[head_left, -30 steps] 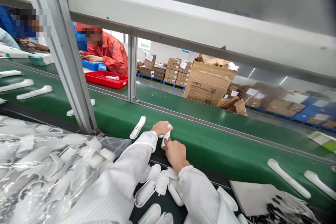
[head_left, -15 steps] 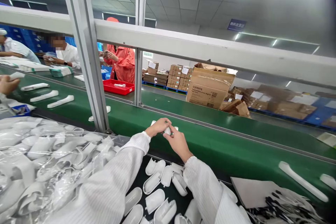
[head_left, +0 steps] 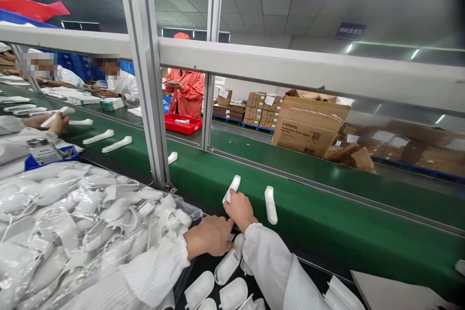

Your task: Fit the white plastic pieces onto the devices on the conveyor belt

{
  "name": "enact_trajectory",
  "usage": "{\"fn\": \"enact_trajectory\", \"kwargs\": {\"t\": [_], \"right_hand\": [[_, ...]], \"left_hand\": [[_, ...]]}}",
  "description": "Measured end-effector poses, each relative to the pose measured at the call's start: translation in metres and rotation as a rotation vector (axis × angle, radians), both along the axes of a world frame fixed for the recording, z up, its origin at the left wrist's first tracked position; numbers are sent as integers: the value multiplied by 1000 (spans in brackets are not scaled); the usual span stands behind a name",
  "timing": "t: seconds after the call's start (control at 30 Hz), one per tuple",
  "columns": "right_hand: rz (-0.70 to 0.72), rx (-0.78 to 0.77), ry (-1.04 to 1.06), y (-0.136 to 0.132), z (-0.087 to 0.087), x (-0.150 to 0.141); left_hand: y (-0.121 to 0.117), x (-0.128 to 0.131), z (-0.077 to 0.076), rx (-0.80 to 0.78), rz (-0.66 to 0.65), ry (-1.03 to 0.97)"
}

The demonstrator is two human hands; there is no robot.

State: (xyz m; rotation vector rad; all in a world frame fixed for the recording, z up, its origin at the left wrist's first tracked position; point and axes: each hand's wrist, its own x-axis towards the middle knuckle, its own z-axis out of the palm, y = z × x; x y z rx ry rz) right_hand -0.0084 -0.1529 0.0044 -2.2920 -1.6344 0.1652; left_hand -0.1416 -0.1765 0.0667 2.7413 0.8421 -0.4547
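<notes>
My right hand (head_left: 240, 209) is closed on the near end of a long white plastic housing (head_left: 233, 185) at the green conveyor belt (head_left: 308, 227). My left hand (head_left: 211, 236) is closed, curled low over the white plastic covers (head_left: 227, 266) on the black surface in front of me. A white edge shows at its fingertips, but what it holds is hidden. Another long white housing (head_left: 271, 205) lies on the belt, right of my right hand, touched by neither hand.
At left lies a heap of white parts in clear plastic bags (head_left: 83, 218). A metal post (head_left: 147, 82) and a crossbar (head_left: 290, 65) stand before me. Co-workers sit at far left; one person in red (head_left: 185, 92) stands behind a red tray (head_left: 183, 125). A cardboard box (head_left: 308, 126) stands beyond.
My hands, together over the belt earlier, have separated. The left came down to the covers; the right now grips a housing at the belt. The view has swung left.
</notes>
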Motion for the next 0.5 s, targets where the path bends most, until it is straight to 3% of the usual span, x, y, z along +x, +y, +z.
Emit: {"fn": "enact_trajectory", "kwargs": {"t": [0.07,0.17,0.27,0.37,0.43,0.5], "right_hand": [[30,-25,-54,-1,0,-1],[88,-40,-129,-6,0,1],[130,-44,-188,-12,0,4],[131,-45,-227,-17,-1,6],[108,-42,-242,-19,-1,6],[82,-40,-245,-21,0,7]], "left_hand": [[1,-2,-12,8,-30,-57],[21,-5,-27,-12,13,-169],[61,0,-24,-50,136,-222],[112,31,-9,34,268,-330],[139,65,-5,79,252,-489],[155,103,-13,-21,179,-591]]}}
